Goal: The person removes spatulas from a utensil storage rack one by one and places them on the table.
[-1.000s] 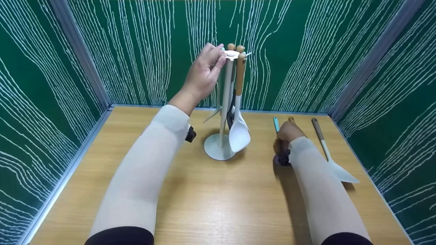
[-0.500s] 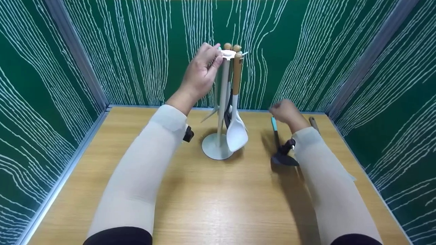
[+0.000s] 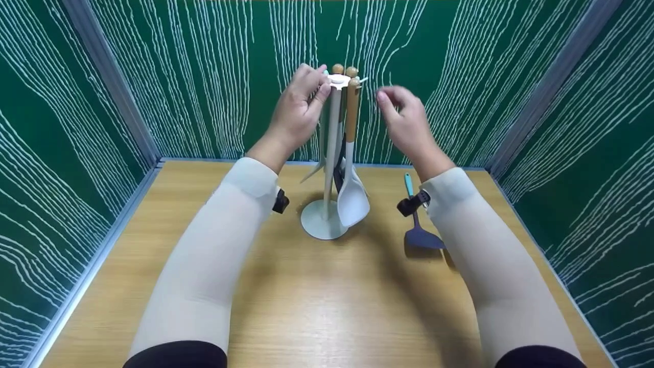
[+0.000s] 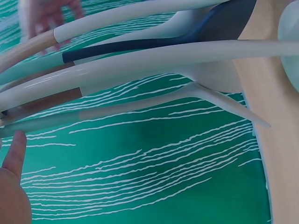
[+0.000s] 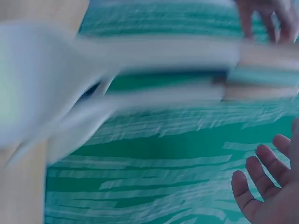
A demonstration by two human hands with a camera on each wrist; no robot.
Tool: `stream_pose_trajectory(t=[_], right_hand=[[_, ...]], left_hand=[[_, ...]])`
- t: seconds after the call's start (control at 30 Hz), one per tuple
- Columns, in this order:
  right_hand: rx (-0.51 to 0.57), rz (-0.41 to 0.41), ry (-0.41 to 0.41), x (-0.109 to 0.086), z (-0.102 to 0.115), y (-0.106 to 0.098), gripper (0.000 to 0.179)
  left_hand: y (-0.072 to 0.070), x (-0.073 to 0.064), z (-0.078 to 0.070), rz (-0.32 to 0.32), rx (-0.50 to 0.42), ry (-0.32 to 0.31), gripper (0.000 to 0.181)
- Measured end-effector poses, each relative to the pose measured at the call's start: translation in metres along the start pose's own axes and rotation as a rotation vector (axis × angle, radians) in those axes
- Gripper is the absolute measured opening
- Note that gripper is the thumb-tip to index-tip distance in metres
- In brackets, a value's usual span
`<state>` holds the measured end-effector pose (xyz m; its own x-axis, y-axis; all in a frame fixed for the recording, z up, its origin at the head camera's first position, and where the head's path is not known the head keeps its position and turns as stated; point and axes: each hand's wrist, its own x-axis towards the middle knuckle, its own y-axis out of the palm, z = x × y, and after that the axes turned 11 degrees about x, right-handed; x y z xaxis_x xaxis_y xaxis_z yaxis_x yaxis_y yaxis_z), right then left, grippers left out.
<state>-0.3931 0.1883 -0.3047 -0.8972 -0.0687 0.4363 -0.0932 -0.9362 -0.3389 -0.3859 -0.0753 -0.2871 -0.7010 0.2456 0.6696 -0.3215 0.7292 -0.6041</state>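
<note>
My left hand [image 3: 296, 105] grips the top of a white utensil stand [image 3: 333, 138], thumb and fingers at its notched top plate. In the left wrist view a finger touches a pale green handle [image 4: 51, 122]. Several kitchen utensils hang around the post. Foremost is a white spoon [image 3: 353, 204] with a wooden handle, its bowl low over the round base [image 3: 319, 225]. My right hand [image 3: 406, 117] is raised to the right of the stand, apart from it, holding nothing. Its fingers [image 5: 265, 175] look loosely bent in the right wrist view.
A dark turner [image 3: 423, 239] with a turquoise handle lies on the wooden table [image 3: 286, 306], right of the stand, partly behind my right wrist camera [image 3: 411, 203]. Green walls with white wavy lines [image 3: 204, 76] enclose the table at the back and sides.
My right hand has risen from among the utensils lying at the right and moved left towards the stand's top. My left hand has stayed at the top plate.
</note>
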Motion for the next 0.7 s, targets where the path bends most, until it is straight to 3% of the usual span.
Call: stream_pose_trajectory(t=[0.13,0.33,0.5,0.7], right_hand=[[0.06,-0.012,-0.102,0.0,0.025,0.012,0.041],[0.042,-0.002,-0.136,0.008,0.05,0.021,0.043],[0.049,0.029,-0.158,0.015,0.059,0.026,0.045],[0.163,0.097,-0.172,0.019,0.059,0.032,0.042]], left_hand=[[-0.001,0.0,0.0,0.004,0.003,-0.005,0.041],[0.001,-0.001,0.0,0.009,-0.007,-0.004,0.041],[0.0,-0.002,0.0,0.008,-0.006,-0.007,0.046],[-0.002,-0.002,-0.001,0.009,-0.001,-0.006,0.048]])
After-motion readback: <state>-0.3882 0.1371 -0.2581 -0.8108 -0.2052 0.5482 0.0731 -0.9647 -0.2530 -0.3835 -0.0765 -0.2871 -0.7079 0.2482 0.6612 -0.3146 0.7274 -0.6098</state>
